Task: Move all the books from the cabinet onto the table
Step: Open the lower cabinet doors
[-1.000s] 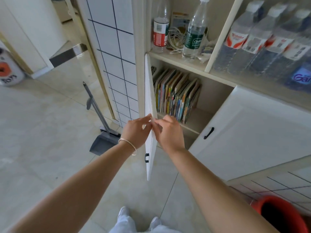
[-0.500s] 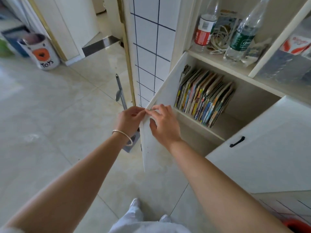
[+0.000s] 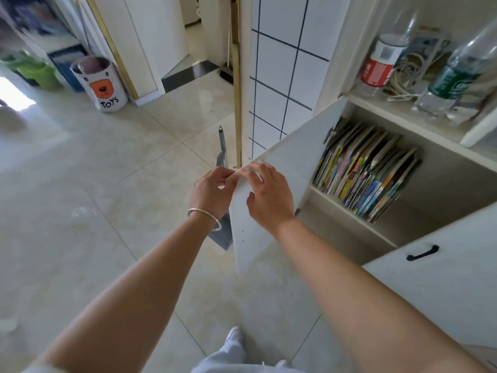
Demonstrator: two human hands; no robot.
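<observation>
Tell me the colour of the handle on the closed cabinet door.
Black, on the white closed door; handle shows clearly in the head view.

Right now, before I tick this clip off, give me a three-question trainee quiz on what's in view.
1. True or false: the books are already out of the cabinet.
2. Which hands touch the open cabinet door? A left only, B right only, C both.
3. Fill in: the white bin on the floor reads ____.

Key: 1 false, they stand on the cabinet shelf. 2 C, the left hand and right hand meet at the door's top corner. 3 TOYS.
</observation>
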